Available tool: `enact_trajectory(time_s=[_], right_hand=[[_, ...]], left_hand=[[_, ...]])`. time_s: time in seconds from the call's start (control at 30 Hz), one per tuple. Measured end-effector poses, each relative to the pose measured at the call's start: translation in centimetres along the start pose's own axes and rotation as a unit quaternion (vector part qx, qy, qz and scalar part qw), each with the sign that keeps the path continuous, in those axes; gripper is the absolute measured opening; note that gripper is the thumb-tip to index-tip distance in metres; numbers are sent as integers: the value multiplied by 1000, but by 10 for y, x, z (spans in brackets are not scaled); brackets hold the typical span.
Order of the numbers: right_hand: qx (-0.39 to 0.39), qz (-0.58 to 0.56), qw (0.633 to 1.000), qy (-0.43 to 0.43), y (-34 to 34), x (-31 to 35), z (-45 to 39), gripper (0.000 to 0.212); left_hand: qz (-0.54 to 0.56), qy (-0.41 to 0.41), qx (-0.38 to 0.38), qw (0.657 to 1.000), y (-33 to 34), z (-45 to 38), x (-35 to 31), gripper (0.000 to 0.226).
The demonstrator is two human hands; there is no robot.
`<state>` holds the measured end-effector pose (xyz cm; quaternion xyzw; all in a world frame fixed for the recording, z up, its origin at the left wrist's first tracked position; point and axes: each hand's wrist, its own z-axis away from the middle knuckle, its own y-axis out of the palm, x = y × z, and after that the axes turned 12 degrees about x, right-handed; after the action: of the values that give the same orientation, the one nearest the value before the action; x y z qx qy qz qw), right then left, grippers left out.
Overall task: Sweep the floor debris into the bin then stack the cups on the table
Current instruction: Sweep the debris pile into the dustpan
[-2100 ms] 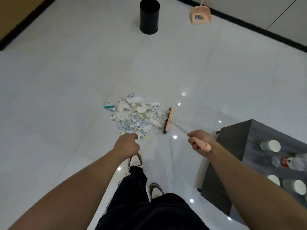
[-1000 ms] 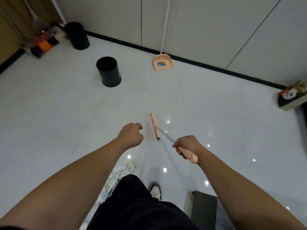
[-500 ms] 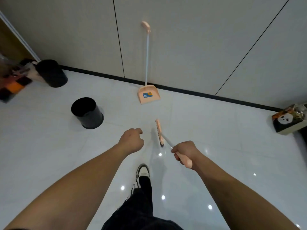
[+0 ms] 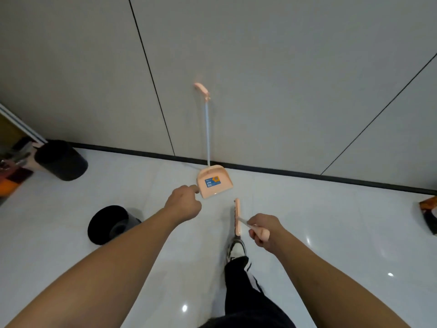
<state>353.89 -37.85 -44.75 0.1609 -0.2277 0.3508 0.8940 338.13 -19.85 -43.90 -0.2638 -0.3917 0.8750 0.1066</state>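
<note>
A peach dustpan (image 4: 214,184) stands on the white floor with its long handle leaning against the wall. My left hand (image 4: 183,204) is loosely closed and holds nothing; its knuckles are just left of the pan's edge. My right hand (image 4: 263,232) grips the peach handle of a small broom (image 4: 237,218), whose head hangs above the floor below the pan. A black bin (image 4: 111,227) stands on the floor to the left, partly behind my left forearm. The debris pile, the cups and the table are out of view.
A second black bin (image 4: 61,163) stands at the wall on the left beside some clutter (image 4: 11,166). An orange and black box (image 4: 429,215) lies at the right edge. My shoe (image 4: 236,249) is on the floor under the broom.
I have walked away from the debris pile towards the wall. The dustpan and the black bin are much nearer, and my left hand has come up beside the pan.
</note>
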Motion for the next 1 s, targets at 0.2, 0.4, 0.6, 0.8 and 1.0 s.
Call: enact_trajectory(time_s=[0.2,0.4,0.6,0.8,1.0], right_hand=[[15,-114,993,33,27,85,-107,9],[27,-103,989,100,52,168,-182,24],[28,-101,982,159,92,238,-231,25],[-38,-225,961,155,136,273,-279,17],[-118,-300,931,170,191,250,-281,13]], left_hand=[[-21,-27,38,999,-65,-99,-15,50],[-44,-41,16,998,-151,-198,-32,51],[-109,29,17,993,-223,-305,-42,49],[-310,192,-13,931,-294,-445,-44,60],[-436,294,63,848,-306,-518,-44,65]])
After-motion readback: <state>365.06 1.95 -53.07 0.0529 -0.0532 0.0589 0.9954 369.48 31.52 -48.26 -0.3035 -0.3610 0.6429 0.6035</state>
